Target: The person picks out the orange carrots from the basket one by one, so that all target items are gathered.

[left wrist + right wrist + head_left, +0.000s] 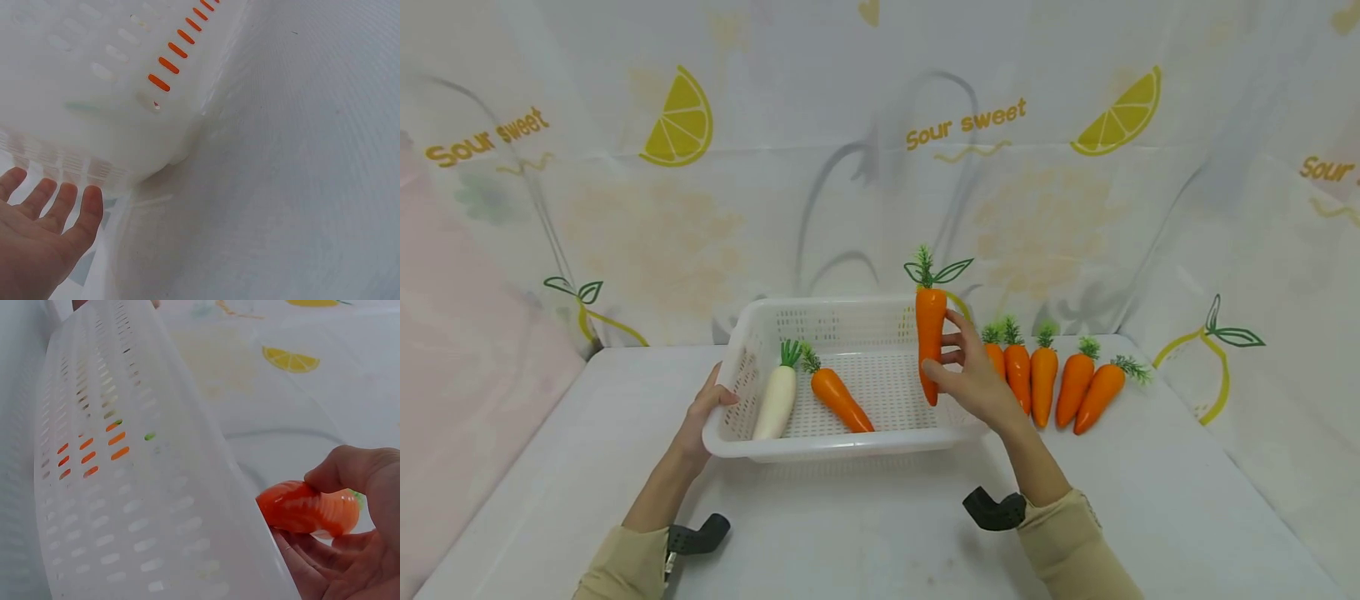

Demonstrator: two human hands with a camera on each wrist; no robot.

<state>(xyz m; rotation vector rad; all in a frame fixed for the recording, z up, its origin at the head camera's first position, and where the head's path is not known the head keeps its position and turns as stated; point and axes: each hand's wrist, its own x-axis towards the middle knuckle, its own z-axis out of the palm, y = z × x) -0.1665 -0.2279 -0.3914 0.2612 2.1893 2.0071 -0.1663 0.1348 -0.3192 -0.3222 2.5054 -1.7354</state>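
Note:
My right hand [973, 379] holds an orange carrot [931, 333] upright above the right end of a white plastic basket [842, 444], its leafy top pointing up. In the right wrist view, the thumb and fingers close around that carrot [306, 506] just beyond the basket's rim. At the basket's left end, my left hand [700, 417] grips the rim with the thumb over it. Its fingertips [92, 200] lie against the outside wall in the left wrist view. Inside the basket are a white radish [777, 402] with a green top and one carrot [841, 400], lying side by side.
Several more carrots [1043, 387] lie in a row on the white table [850, 533], right of the basket, tops toward the back. Behind the table hangs a pale cloth [880, 125] printed with lemons and lettering. A black wrist device [996, 508] sits at each sleeve.

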